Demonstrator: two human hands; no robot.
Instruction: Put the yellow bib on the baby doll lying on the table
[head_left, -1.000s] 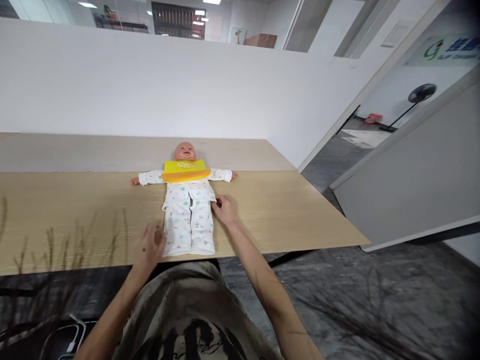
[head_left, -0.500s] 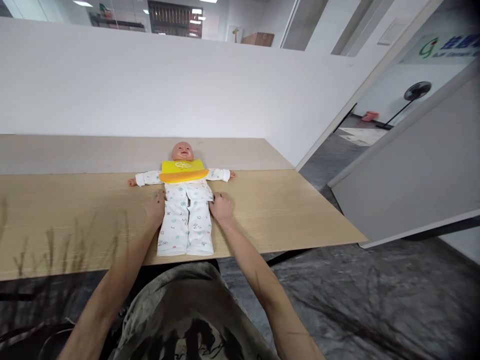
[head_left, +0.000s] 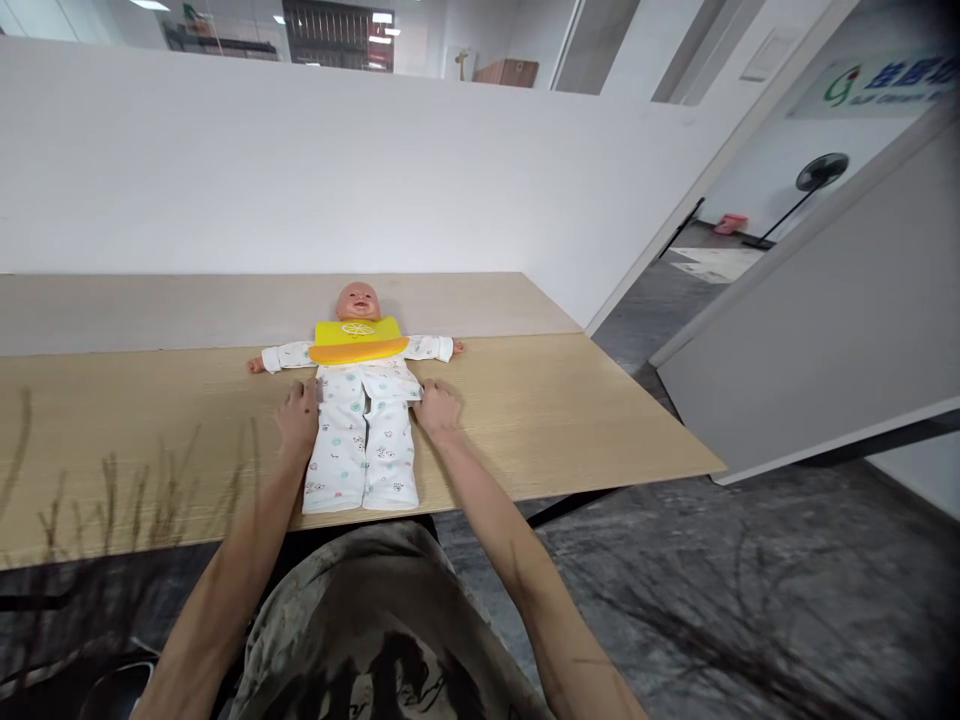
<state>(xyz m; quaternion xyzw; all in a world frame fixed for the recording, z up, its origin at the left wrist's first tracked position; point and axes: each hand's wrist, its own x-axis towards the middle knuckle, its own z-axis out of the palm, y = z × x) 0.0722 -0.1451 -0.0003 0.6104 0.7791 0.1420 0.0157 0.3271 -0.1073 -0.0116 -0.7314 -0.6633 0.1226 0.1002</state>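
A baby doll (head_left: 358,302) lies face up on the table, arms stretched out to both sides. Across its chest is a yellow bib (head_left: 358,338) with an orange pocket along the bottom. It wears a white printed shirt (head_left: 394,380), and white printed pants (head_left: 337,455) lie flat below, their legs reaching the table's front edge. My right hand (head_left: 439,408) pinches the shirt's lower corner at the doll's hip. At the opposite hip, my left hand (head_left: 298,412) has its fingers curled against the edge of the shirt; the fingertips are partly hidden.
The wooden table (head_left: 525,420) meets a white wall (head_left: 262,170) behind the doll. Its right corner (head_left: 716,468) juts out near a grey panel (head_left: 825,330). A standing fan (head_left: 822,172) is visible through the doorway.
The whole view has shifted slightly, moving the doll a little left in the picture. My left hand sits slightly farther out from the clothing; my right hand stays at the shirt corner.
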